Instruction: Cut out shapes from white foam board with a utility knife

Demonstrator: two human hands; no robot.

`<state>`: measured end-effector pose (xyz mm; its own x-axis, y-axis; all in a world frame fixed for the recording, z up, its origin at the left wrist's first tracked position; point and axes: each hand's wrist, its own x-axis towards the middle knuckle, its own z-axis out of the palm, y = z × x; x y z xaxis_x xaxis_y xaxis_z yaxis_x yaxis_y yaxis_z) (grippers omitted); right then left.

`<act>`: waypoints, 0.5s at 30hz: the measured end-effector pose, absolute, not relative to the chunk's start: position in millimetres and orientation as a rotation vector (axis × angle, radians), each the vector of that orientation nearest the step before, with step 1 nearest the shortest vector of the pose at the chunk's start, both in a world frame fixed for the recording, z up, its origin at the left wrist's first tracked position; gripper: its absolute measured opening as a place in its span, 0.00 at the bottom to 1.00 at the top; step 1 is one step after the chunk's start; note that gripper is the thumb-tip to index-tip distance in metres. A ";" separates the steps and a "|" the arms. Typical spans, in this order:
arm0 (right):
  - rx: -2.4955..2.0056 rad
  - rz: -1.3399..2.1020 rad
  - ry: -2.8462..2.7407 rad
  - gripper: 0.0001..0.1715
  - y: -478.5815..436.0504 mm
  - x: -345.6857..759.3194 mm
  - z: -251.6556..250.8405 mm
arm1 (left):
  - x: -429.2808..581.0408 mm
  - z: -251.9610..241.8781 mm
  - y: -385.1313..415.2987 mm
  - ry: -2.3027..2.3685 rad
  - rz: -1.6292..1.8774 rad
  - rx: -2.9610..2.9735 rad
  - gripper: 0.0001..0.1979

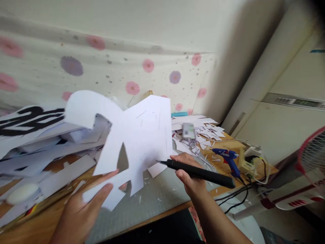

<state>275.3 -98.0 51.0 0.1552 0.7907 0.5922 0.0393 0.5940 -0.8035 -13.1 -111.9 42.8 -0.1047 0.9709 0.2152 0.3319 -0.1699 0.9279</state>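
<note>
My left hand [83, 206] holds up a large white cut-out board shape [137, 135] by its lower edge, fingers under and thumb along it. The shape is tilted above a grey cutting mat [157, 200]. My right hand [189, 176] grips a black pen-like cutting tool [200, 173], its thin tip touching the right lower edge of the cut-out. A black cable runs from the tool's back end off the table's edge.
Heaps of white board offcuts [45, 149] cover the wooden table [33, 227] at left and at the back. A blue glue gun [230, 159] and a power strip [247, 162] lie at right. A fan [313, 159] and a cabinet stand further right.
</note>
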 end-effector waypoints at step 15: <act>-0.769 0.253 -1.436 0.11 -97.0 215.1 55.5 | 19.2 53.0 -123.1 1.506 1.321 1.633 0.16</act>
